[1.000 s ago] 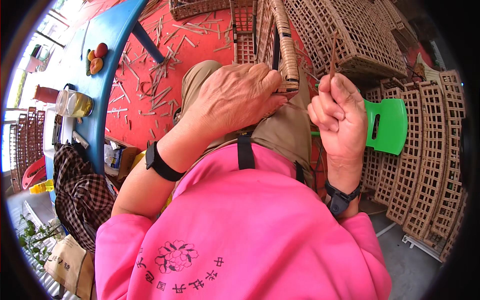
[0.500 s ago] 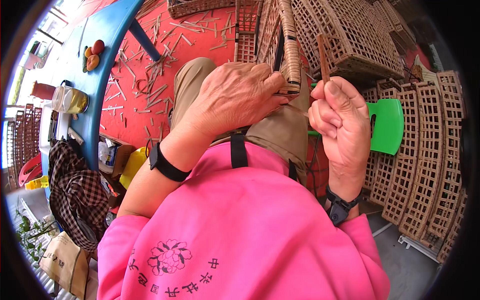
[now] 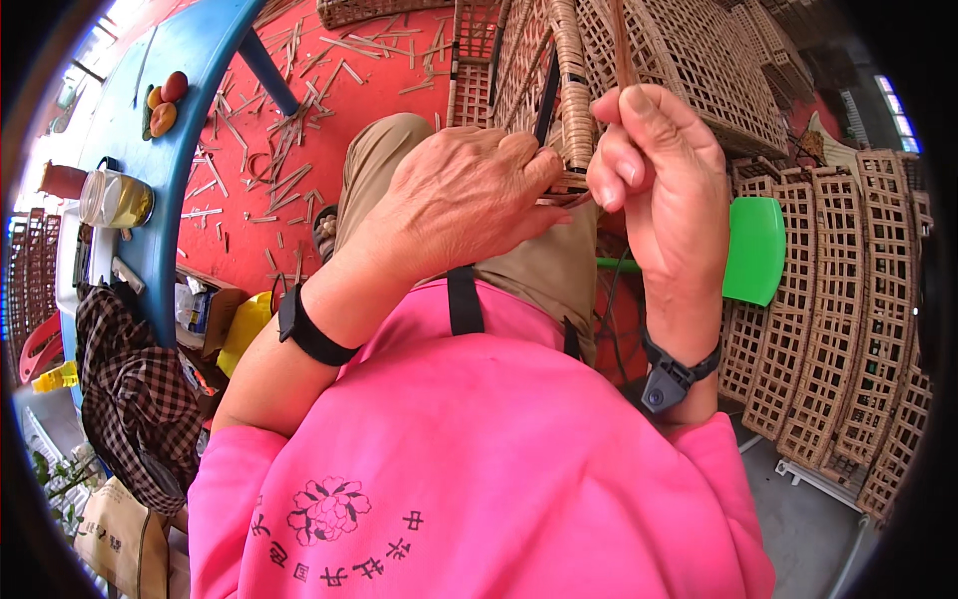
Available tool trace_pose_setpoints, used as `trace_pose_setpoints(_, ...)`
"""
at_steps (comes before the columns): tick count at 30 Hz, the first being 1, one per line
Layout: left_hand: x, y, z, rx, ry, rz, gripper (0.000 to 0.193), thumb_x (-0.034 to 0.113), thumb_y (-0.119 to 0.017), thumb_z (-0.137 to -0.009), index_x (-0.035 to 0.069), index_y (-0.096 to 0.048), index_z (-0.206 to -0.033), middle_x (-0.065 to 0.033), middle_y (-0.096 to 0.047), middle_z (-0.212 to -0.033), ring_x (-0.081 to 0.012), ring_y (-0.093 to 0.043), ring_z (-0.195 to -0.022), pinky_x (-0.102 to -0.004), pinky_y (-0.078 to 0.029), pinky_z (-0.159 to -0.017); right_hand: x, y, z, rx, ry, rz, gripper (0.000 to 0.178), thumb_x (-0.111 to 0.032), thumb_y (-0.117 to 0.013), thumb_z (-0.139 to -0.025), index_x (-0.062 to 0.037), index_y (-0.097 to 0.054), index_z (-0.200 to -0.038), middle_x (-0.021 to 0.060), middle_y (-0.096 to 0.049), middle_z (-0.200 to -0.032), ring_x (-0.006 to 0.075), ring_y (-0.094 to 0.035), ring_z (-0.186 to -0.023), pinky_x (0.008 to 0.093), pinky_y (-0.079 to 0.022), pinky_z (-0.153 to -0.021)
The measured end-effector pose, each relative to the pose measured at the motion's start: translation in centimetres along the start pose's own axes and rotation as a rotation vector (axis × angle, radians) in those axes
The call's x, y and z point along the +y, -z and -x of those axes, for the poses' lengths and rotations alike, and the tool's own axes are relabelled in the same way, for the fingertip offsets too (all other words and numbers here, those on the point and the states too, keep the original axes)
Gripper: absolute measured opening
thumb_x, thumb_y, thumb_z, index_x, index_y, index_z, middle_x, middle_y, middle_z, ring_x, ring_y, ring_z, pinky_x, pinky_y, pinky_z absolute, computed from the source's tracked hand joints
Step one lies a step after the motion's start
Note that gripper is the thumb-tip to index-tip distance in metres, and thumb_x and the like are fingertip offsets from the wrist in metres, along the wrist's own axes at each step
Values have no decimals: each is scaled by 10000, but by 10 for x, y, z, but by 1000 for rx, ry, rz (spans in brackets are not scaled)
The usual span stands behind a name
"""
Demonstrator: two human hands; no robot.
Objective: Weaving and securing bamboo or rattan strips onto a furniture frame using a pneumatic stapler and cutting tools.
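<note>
An open-weave wicker basket (image 3: 572, 100) with a wrapped rim stands tilted between my knees. My left hand (image 3: 461, 195) is closed over its near corner, back of the hand up; the fingertips are hidden underneath. Just right of that corner, my right hand (image 3: 664, 170) is raised, pinching a narrow brown strip (image 3: 623, 48) between thumb and fingers. The strip points upward from the pinch, and its top runs in front of the baskets behind.
A blue table (image 3: 170, 210) at left carries a glass jar (image 3: 118, 200) and several fruits (image 3: 166, 103). Cut strips (image 3: 289, 185) litter the red floor. Stacked woven panels (image 3: 813, 309) and a green plastic seat (image 3: 755, 250) stand at right, more baskets (image 3: 704, 75) beyond.
My right hand has risen and shifted left with the brown strip, closer to the basket corner. The left hand keeps its place on the basket. The whole view has shifted slightly.
</note>
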State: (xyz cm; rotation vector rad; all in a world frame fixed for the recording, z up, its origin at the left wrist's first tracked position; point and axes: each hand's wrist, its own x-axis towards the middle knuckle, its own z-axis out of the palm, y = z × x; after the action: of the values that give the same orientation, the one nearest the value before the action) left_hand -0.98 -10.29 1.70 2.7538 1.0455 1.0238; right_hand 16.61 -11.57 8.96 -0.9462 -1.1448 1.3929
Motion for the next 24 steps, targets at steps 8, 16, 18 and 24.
trace_pose_setpoints(8, -2, 0, -2, -12, 30, -58, 371, 469, -739, -855, 124, -605, -839, -43, -585, -753, -225, -666, -714, -363, -534, -661, -3, -2, -8, 12, -20, 15, 298, -249, -601, -1056, 34, -685, -1013, 34, -578, -655, 147, -595, -569, 269, -482, -544)
trace_pose_setpoints(16, 1, -1, -6, -13, 82, -34, 405, 469, -793, -811, 108, -613, -836, -35, -559, -737, -227, -615, -666, -394, -478, -631, -2, 8, -20, -29, -13, 82, 319, -264, -588, -1063, 42, -676, -1051, 58, -604, -686, 196, -665, -628, 308, -550, -600)
trace_pose_setpoints(18, 2, 1, -8, -32, 86, -39, 394, 456, -774, -828, 113, -585, -790, -39, -554, -724, -223, -634, -676, -375, -499, -629, 3, 15, -31, -57, 13, 40, 284, -235, -615, -1048, 33, -699, -1013, 76, -700, -743, 132, -673, -664, 262, -525, -638)
trace_pose_setpoints(24, 8, 9, -15, -136, 186, -18, 435, 490, -775, -822, 107, -580, -756, -56, -568, -731, -252, -650, -695, -390, -517, -650, 46, 40, -82, -58, 433, 449, 185, -193, -728, -970, -15, -776, -975, 64, -721, -959, 118, -667, -835, 252, -531, -748)
